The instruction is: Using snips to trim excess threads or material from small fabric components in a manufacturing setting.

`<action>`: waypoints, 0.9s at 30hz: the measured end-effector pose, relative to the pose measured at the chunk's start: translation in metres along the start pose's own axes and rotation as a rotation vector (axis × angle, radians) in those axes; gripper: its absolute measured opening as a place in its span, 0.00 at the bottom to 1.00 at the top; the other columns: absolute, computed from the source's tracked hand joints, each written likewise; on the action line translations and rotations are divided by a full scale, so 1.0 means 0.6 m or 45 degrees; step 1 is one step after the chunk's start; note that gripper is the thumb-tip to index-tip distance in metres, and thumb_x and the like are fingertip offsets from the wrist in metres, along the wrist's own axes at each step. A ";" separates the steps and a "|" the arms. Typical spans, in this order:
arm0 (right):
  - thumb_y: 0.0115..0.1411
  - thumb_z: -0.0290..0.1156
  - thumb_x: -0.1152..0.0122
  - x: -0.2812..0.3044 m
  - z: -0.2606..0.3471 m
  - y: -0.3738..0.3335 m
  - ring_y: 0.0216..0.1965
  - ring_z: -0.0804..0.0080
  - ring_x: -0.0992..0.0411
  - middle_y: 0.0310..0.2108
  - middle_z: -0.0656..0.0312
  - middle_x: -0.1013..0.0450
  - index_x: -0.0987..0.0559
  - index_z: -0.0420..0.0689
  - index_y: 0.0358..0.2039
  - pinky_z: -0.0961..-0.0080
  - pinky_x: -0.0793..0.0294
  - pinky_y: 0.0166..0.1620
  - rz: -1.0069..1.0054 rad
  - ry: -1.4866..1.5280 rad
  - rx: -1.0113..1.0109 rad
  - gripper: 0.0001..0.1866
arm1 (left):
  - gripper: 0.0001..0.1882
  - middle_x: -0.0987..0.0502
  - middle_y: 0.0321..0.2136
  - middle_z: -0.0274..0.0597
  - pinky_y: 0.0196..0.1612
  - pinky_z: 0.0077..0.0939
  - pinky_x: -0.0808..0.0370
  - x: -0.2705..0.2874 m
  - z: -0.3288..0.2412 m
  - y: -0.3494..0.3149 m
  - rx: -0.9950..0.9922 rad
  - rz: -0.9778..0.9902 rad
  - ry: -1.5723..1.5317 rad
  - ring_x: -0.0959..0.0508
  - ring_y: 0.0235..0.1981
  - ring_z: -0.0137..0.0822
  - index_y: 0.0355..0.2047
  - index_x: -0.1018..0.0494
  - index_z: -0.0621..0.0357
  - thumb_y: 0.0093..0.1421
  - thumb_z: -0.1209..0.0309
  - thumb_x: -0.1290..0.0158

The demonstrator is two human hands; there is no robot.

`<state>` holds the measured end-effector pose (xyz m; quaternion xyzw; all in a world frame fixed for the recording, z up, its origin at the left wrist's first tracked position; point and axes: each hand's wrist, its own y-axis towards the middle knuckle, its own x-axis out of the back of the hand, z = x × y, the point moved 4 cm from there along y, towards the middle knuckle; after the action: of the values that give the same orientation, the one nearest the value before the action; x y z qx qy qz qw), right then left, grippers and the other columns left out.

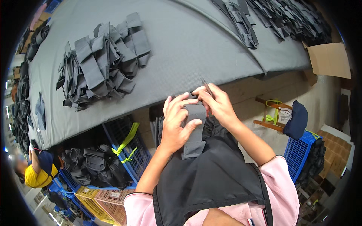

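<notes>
Above the black apron (211,177), the left hand (177,126) grips the grey fabric strap (194,130) while the right hand (217,103) pinches a thin tool (206,87) at its top, where a slip could nick fingers.

A wide desk (196,41) with grey padded cover fills the room's middle — blue plastic crates (124,145) stand under it on the pale concrete floor (260,98), and a cardboard box (330,60) sits at right.
</notes>
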<state>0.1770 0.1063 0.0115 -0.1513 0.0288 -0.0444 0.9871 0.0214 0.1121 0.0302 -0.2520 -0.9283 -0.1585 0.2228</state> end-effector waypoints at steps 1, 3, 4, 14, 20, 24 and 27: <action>0.61 0.28 0.48 0.010 0.017 -0.013 0.20 0.85 0.37 0.23 0.67 0.34 0.24 0.36 0.36 0.85 0.37 0.22 -0.137 -0.207 0.247 0.08 | 0.18 0.27 0.48 0.38 0.61 0.54 0.53 0.002 0.005 0.000 0.057 -0.016 -0.049 0.39 0.60 0.46 0.23 0.32 0.60 0.48 0.59 0.39; 0.56 0.23 0.43 0.025 0.036 -0.047 0.21 0.81 0.36 0.24 0.65 0.34 0.23 0.37 0.36 0.82 0.37 0.25 -0.201 -0.403 0.379 0.07 | 0.18 0.27 0.48 0.38 0.61 0.53 0.53 0.005 0.011 0.003 0.097 -0.040 -0.150 0.39 0.60 0.46 0.25 0.30 0.60 0.49 0.57 0.40; 0.51 0.22 0.39 0.028 0.045 -0.059 0.21 0.76 0.35 0.25 0.62 0.32 0.24 0.38 0.38 0.81 0.35 0.26 -0.152 -0.580 0.510 0.12 | 0.18 0.27 0.48 0.37 0.61 0.52 0.54 0.005 0.016 0.003 0.135 -0.059 -0.255 0.40 0.60 0.46 0.27 0.28 0.60 0.49 0.56 0.41; 0.47 0.28 0.35 0.031 0.064 -0.090 0.21 0.70 0.28 0.23 0.62 0.28 0.25 0.43 0.34 0.77 0.31 0.24 -0.126 -0.881 0.616 0.13 | 0.22 0.29 0.50 0.40 0.60 0.44 0.49 0.005 0.017 0.000 0.217 -0.030 -0.494 0.44 0.62 0.49 0.37 0.25 0.60 0.52 0.53 0.42; 0.46 0.27 0.35 0.032 0.065 -0.094 0.22 0.69 0.28 0.24 0.61 0.27 0.25 0.42 0.33 0.76 0.31 0.25 -0.121 -0.873 0.620 0.13 | 0.22 0.29 0.50 0.40 0.60 0.44 0.49 0.008 0.018 0.000 0.224 -0.041 -0.489 0.44 0.62 0.50 0.36 0.26 0.59 0.52 0.52 0.43; 0.45 0.26 0.35 0.029 0.075 -0.098 0.22 0.67 0.27 0.24 0.60 0.27 0.25 0.41 0.33 0.75 0.31 0.26 -0.118 -0.912 0.655 0.13 | 0.22 0.28 0.49 0.40 0.60 0.44 0.50 0.009 0.023 0.000 0.207 -0.027 -0.467 0.43 0.61 0.50 0.36 0.26 0.60 0.52 0.52 0.43; 0.45 0.26 0.35 0.025 0.075 -0.093 0.23 0.66 0.27 0.24 0.59 0.26 0.25 0.41 0.32 0.75 0.30 0.26 -0.120 -0.901 0.653 0.13 | 0.22 0.28 0.49 0.42 0.60 0.44 0.50 0.007 0.020 0.003 0.187 0.012 -0.498 0.43 0.61 0.50 0.35 0.26 0.60 0.52 0.53 0.42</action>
<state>0.1904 0.0650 0.0704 0.0914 -0.3300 -0.0407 0.9386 0.0152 0.1203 0.0224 -0.2656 -0.9617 -0.0373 0.0569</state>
